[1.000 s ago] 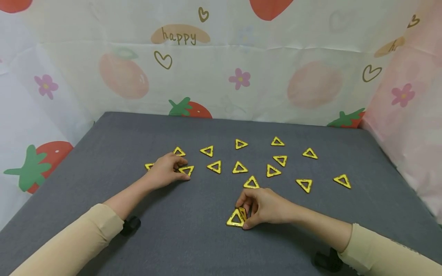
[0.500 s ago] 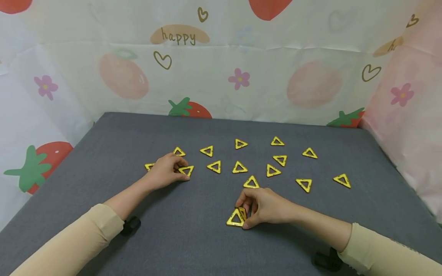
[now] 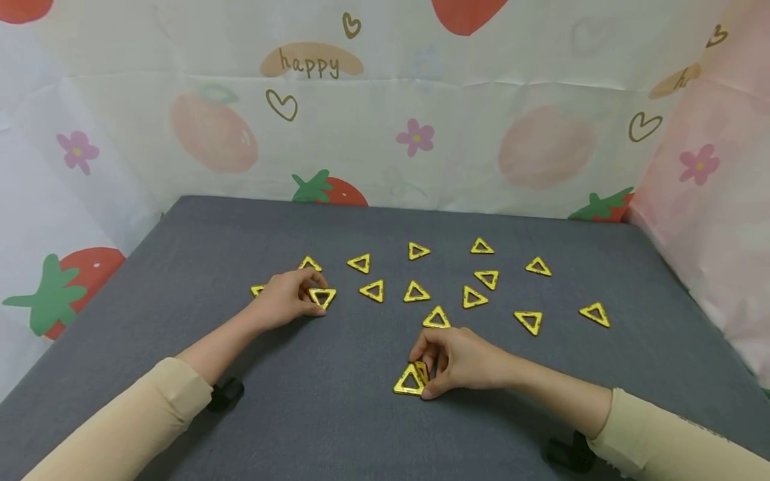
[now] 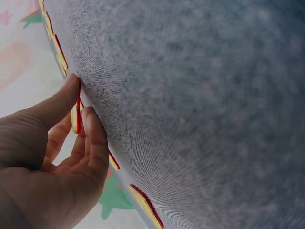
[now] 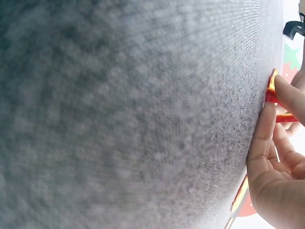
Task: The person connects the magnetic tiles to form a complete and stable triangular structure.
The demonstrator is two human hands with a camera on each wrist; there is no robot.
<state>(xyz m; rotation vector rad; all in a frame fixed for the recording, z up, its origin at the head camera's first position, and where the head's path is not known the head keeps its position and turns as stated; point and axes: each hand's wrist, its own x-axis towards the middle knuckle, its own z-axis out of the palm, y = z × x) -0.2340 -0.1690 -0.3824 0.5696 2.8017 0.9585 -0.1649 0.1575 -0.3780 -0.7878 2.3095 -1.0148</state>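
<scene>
Head | hands [image 3: 286,298] [image 3: 462,361] low, forearms [image 3: 218,344] [image 3: 556,386] angled inward | each pinching a yellow triangle [image 3: 328,292] [image 3: 424,368]

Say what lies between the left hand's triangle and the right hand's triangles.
In the head view, only bare grey tabletop lies between the triangle in the left hand and the triangles at the right hand.

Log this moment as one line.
left hand: pinches yellow plastic-looking triangular frame | right hand: holds two adjoining yellow frames | other yellow frames: spread across dark grey fabric-covered table
</scene>
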